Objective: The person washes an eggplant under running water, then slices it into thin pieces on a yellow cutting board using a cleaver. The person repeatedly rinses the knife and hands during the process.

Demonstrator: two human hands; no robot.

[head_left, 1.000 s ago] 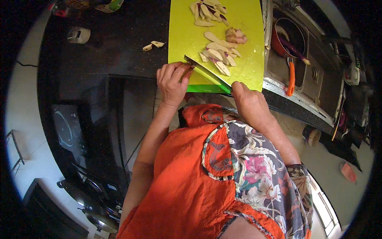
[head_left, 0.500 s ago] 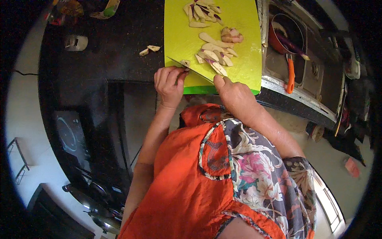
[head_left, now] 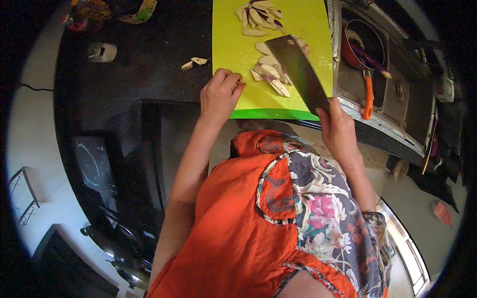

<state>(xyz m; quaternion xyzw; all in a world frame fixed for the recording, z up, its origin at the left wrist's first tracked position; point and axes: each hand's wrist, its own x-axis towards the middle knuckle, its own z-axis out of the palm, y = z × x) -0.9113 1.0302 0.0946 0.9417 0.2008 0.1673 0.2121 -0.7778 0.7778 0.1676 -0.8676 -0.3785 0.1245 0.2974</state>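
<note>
You are gripping a cleaver (head_left: 299,72) in your right hand (head_left: 338,130), fingers closed around its handle at the near edge of the board, and the broad dark blade is lying tilted over the cut pieces, its tip reaching toward the far right part of the board. Your left hand (head_left: 219,93) is resting curled at the board's near left edge, fingertips bent down onto the surface beside the near pile; whether it is pinching a piece I cannot tell.

One yellow-green cutting board (head_left: 233,44) is carrying two clusters of pale sliced vegetable with purple skin: a near cluster (head_left: 271,77) just beside your left fingertips and partly under the blade, and a far cluster (head_left: 258,17) at the top of the board. The slices are overlapping too much to count exactly. Two stray pieces (head_left: 194,63) are lying off the board on the counter, just left of it.

The board is sitting on a black stone counter (head_left: 149,59). To its right one steel sink (head_left: 397,94) is holding one red pan (head_left: 355,47) with a dark utensil across it, and one orange-handled tool (head_left: 368,97) is lying in the basin. One small pale round object (head_left: 102,51) is sitting well to the left on the counter. Below the counter a light floor is showing, with a dark appliance (head_left: 92,164) standing at the left.
</note>
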